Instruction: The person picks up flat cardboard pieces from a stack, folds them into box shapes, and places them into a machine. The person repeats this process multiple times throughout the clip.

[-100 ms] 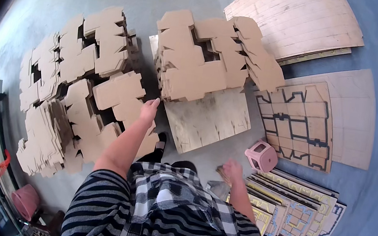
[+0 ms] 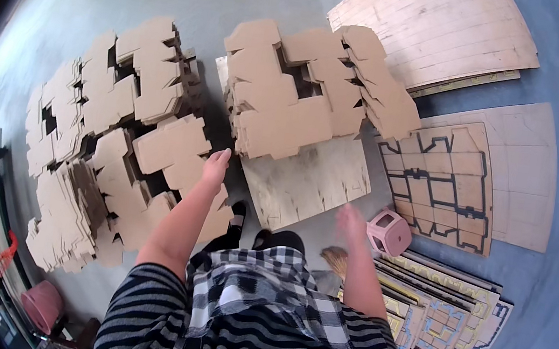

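My left hand [image 2: 216, 165] is raised beside the gap between two groups of cardboard stacks, its fingers drawn together with nothing seen in them. Just ahead of it is the near left corner of a stack of flat die-cut cardboard sheets [image 2: 286, 127], which lies on a pale board [image 2: 307, 182]. To the left, several more cardboard stacks [image 2: 141, 75] with notched edges stand close together. My right hand [image 2: 352, 223] is stretched forward between the pale board's near right corner and a pink plastic stool [image 2: 390, 233]. Motion smears its fingers, and I see nothing held.
Beside my right forearm is a straw-coloured brush head [image 2: 334, 259]. Wooden die boards [image 2: 440, 323] with yellow and blue strips lie in overlapping rows at the lower right. Farther right lies a board with black outlines [image 2: 437, 185]. A pink bin [image 2: 41, 305] stands at the lower left.
My right hand has moved forward, away from my body, past the brush head. My left hand has shifted slightly left and nearer. The whole view has moved a little.
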Demonstrator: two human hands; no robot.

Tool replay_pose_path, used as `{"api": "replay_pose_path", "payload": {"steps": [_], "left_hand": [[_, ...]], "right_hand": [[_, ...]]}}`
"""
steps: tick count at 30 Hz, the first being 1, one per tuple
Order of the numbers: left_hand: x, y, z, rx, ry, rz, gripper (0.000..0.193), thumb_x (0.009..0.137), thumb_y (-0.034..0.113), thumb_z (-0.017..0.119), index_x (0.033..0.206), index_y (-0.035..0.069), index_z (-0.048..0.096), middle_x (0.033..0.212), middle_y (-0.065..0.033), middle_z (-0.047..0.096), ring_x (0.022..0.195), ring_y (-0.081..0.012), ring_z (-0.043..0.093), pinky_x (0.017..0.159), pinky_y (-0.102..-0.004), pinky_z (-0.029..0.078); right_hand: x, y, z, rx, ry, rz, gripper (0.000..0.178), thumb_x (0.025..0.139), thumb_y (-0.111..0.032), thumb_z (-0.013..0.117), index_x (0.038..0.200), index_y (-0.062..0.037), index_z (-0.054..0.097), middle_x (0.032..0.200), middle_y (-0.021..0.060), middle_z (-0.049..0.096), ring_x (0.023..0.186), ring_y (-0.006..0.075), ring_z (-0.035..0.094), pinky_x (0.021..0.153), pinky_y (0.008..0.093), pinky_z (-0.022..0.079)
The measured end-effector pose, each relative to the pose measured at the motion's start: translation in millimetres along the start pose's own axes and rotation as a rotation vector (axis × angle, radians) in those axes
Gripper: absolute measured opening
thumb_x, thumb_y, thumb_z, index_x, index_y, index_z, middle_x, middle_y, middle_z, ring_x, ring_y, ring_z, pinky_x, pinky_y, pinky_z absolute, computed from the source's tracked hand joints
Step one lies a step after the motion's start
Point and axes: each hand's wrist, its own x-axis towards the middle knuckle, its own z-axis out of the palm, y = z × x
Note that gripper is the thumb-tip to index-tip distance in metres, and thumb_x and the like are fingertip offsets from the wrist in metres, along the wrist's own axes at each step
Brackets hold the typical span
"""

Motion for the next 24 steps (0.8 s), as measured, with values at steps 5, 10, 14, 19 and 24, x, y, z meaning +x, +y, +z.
{"api": "replay_pose_path", "payload": {"steps": [5, 10, 14, 19, 24], "left_hand": [[11.1, 24.7, -2.7, -0.076, 0.071, -0.029, 0.065, 0.089, 0.049, 0.053, 0.13, -0.001, 0.042, 0.125, -0.0133, 0.051, 0.111, -0.0234, 0.049, 0.088, -0.0341, 0.039], [57.9, 40.6, 7.5, -0.222, 0.127, -0.04, 0.072, 0.089, 0.053, 0.048, 0.136, 0.0, 0.035, 0.136, -0.017, 0.042, 0.124, -0.0305, 0.042, 0.101, -0.0424, 0.033], [114.7, 50.8, 22.8, -0.364, 0.154, -0.023, 0.068, 0.091, 0.054, 0.042, 0.135, 0.002, 0.038, 0.13, -0.0115, 0.05, 0.119, -0.0234, 0.047, 0.097, -0.0383, 0.038], [183.7, 25.3, 34.0, -0.451, 0.026, 0.005, 0.058, 0.094, 0.049, 0.038, 0.131, 0.005, 0.043, 0.123, -0.0099, 0.055, 0.11, -0.0217, 0.054, 0.092, -0.0348, 0.044], [217.2, -5.2, 52.2, -0.075, 0.034, 0.056, 0.056, 0.095, 0.045, 0.041, 0.136, 0.008, 0.037, 0.125, -0.0097, 0.054, 0.109, -0.0214, 0.055, 0.092, -0.0346, 0.045]], "right_hand": [[54.8, -150.3, 85.5, 0.102, -0.176, -0.249, 0.045, 0.09, -0.038, 0.057, 0.113, 0.0007, 0.056, 0.103, 0.0107, 0.063, 0.092, 0.016, 0.062, 0.079, 0.0274, 0.048], [133.3, -243.7, 162.2, 0.02, -0.465, -0.265, 0.07, 0.085, -0.046, 0.061, 0.13, 0.0042, 0.043, 0.127, 0.0187, 0.051, 0.119, 0.0253, 0.05, 0.098, 0.0351, 0.039], [201.9, -270.3, 221.7, -0.402, -0.656, -0.169, 0.101, 0.072, -0.056, 0.069, 0.14, 0.0045, 0.026, 0.144, 0.0226, 0.028, 0.136, 0.0293, 0.024, 0.109, 0.0419, 0.023], [261.6, -252.7, 277.7, -0.554, -0.915, 0.176, 0.107, 0.068, -0.069, 0.064, 0.143, -0.0029, 0.027, 0.149, 0.016, 0.023, 0.139, 0.0294, 0.015, 0.11, 0.0459, 0.018], [284.1, -219.9, 305.4, -0.22, -0.972, 0.394, 0.081, 0.084, -0.07, 0.04, 0.143, -0.015, 0.032, 0.142, 0.0093, 0.04, 0.125, 0.0211, 0.044, 0.103, 0.0369, 0.036]]}}
